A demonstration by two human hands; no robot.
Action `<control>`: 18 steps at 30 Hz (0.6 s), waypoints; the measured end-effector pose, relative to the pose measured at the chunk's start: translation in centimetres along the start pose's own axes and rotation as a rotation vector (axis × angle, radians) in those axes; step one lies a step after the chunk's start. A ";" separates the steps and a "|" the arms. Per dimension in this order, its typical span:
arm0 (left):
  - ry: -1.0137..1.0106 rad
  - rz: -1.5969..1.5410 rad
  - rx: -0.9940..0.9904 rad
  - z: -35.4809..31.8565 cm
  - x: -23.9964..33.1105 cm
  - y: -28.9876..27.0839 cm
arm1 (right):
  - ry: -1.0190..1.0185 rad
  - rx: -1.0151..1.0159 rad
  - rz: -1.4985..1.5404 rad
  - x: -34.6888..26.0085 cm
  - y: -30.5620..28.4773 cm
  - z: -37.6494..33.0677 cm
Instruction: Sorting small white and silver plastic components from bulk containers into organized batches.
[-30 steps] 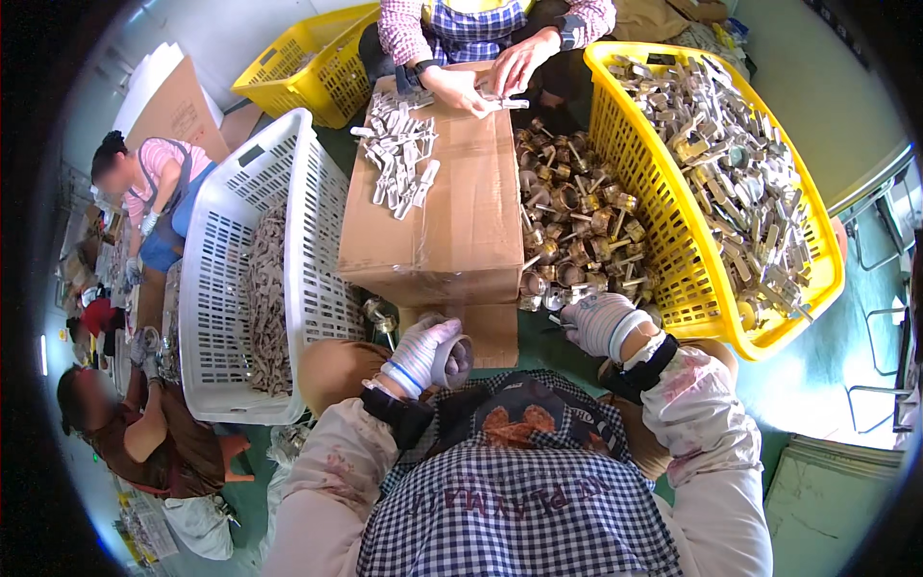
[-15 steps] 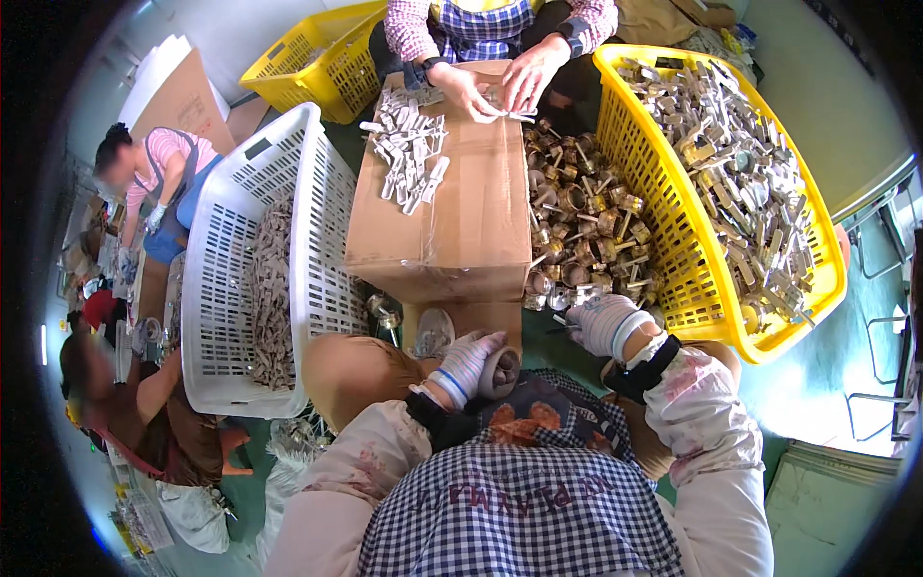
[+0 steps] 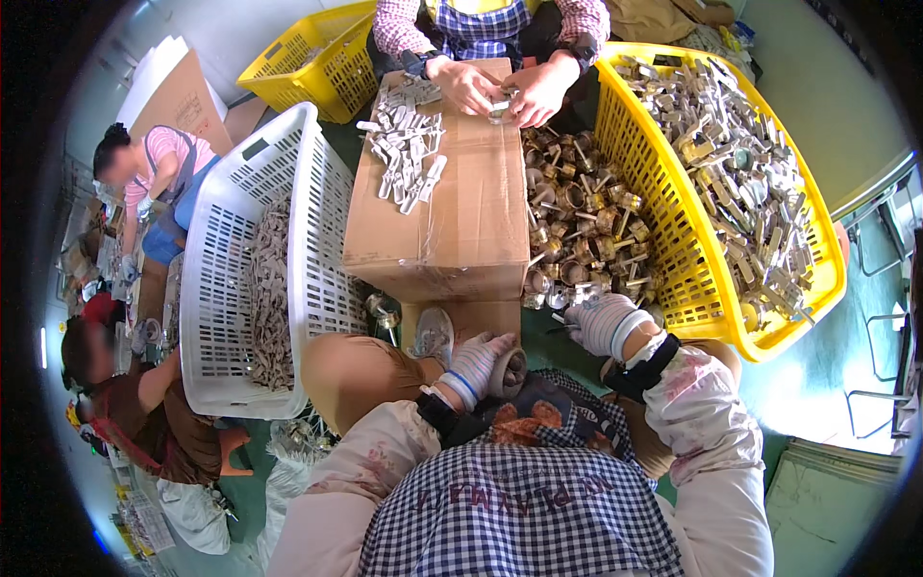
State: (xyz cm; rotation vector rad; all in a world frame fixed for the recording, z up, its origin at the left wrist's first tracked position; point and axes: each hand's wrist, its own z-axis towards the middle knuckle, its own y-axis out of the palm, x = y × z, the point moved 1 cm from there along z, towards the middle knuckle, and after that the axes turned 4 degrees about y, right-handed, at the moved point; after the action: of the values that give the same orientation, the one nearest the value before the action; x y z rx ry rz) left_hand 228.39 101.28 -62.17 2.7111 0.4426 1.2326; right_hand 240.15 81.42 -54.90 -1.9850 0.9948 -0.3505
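Observation:
My left hand point(image 3: 473, 363), in a striped knit glove, is closed against a grey, rounded, cup-like piece point(image 3: 508, 373) just above my lap. Its exact kind does not show. My right hand point(image 3: 604, 321), gloved the same way, is curled in front of the pile of brass-coloured metal cups with stem handles point(image 3: 586, 216). A small pale tip sticks out at its fingers; what they hold is mostly hidden. Ahead of me stands a cardboard box point(image 3: 481, 216) with flat grey metal pieces point(image 3: 409, 159) lying on it.
A yellow basket point(image 3: 663, 231) full of metal pieces stands at right, a white basket point(image 3: 332, 226) with grey pieces at left. Another yellow basket point(image 3: 322, 72) is at the back. Across the box, a co-worker's hands point(image 3: 500, 91) handle a small piece. Two more people are at left.
My left hand and the grey cup-like piece have shifted slightly right. My right hand has hardly moved. The co-worker's hands across the box have changed position around a small piece.

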 end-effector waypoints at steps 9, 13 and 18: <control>-0.133 0.035 0.037 0.1 0.9 0.4 | 0.001 0.002 0.002 -0.1 -0.1 -0.2; -0.069 0.100 -0.012 1.6 -0.9 -0.5 | -0.003 0.010 -0.005 0.0 0.3 0.0; -0.076 0.109 -0.005 3.5 -2.3 -1.0 | -0.021 0.037 -0.015 0.1 0.7 0.2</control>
State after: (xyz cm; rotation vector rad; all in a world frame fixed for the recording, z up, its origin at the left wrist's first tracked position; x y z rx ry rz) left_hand 229.40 101.52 -66.40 2.8001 0.2849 1.1483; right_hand 240.00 81.23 -55.61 -1.9603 0.9545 -0.3530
